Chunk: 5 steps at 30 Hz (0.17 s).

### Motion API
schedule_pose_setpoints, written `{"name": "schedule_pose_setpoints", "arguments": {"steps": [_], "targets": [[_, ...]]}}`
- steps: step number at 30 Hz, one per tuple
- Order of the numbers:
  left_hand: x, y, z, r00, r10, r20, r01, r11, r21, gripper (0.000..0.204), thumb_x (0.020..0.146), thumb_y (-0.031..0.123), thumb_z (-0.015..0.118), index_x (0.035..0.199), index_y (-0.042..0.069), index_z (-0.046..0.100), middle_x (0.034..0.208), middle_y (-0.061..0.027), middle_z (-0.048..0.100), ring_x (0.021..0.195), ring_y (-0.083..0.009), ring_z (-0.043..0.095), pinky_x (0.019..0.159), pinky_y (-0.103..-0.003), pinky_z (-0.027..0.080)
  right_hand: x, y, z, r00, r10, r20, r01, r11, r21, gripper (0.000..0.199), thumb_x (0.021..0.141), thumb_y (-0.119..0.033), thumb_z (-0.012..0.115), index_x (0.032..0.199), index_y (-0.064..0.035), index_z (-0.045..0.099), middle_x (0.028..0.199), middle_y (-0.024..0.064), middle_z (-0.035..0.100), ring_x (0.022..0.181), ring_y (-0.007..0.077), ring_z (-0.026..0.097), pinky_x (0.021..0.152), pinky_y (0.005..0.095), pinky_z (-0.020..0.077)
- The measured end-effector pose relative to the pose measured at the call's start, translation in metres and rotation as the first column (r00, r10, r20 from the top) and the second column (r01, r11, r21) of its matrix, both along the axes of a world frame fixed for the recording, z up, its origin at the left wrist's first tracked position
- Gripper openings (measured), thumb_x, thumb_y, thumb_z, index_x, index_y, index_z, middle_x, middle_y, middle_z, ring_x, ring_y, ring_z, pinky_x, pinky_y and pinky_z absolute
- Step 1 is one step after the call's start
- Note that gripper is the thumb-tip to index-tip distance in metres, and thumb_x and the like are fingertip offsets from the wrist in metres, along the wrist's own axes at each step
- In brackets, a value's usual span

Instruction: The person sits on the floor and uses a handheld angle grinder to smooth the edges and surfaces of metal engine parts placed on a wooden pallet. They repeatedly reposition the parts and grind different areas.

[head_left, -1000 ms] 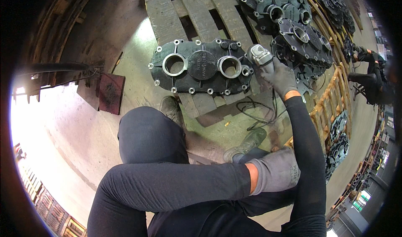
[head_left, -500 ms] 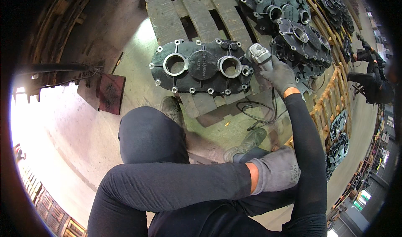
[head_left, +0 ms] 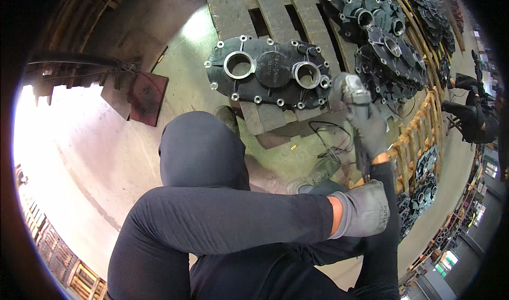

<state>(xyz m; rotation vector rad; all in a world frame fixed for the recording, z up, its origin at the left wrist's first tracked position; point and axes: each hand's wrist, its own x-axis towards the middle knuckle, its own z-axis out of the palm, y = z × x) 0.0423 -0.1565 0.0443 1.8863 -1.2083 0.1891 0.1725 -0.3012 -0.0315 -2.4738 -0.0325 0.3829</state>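
Note:
My gloved right hand (head_left: 370, 132) is closed around an angle grinder (head_left: 356, 92), its grey head upward and blurred by motion. The grinder is just right of a black cast gearbox cover (head_left: 273, 71) with two round bored openings and bolt holes around its rim. Whether the two touch I cannot tell. My left arm crosses in front of me, and the grey-gloved left hand (head_left: 365, 211) lies against my right forearm, just below the grinder's rear end. That hand looks curled; its fingertips are hidden, and so is anything in them.
The cover rests on a wooden pallet (head_left: 229, 13). More black covers (head_left: 389, 48) are stacked at the right. A black cable (head_left: 335, 150) loops on the floor. A reddish board (head_left: 149, 99) stands at left. Other people (head_left: 469, 106) sit or stand at far right.
The grinder and my right hand have come nearer to me and turned more upright. My left hand has shifted slightly right. The view has shifted, so the cover appears higher and further right.

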Motion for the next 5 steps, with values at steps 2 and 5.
{"name": "schedule_pose_setpoints", "arguments": {"steps": [2, 5], "targets": [[-0.009, -0.002, 0.0, 1.0, 0.018, 0.016, -0.018, 1.0, 0.001, 0.014, 0.076, 0.028, 0.075, 0.077, 0.015, 0.079, 0.073, -0.0024, 0.071, 0.068, -0.028, 0.069, 0.063, -0.046, 0.049, -0.027, 0.005, 0.001, 0.999, 0.016, -0.049, -0.016, 1.0, -0.014, 0.064, 0.087, -0.037, 0.091, 0.134, -0.0003, 0.07, 0.114, 0.0147, 0.08, 0.1, 0.0222, 0.074, 0.094, 0.0375, 0.0574], [-0.019, -0.005, 0.002, 0.997, 0.055, 0.052, -0.058, 0.997, 0.045, 0.013, 0.077, 0.029, 0.076, 0.076, 0.016, 0.079, 0.072, -0.0015, 0.071, 0.069, -0.0298, 0.069, 0.063, -0.048, 0.05, -0.055, 0.011, 0.012, 0.977, -0.044, -0.209, 0.026, 0.996, -0.087, 0.076, 0.086, -0.036, 0.092, 0.148, -0.0038, 0.063, 0.124, 0.0166, 0.079, 0.113, 0.023, 0.074, 0.102, 0.0364, 0.0551]]}}
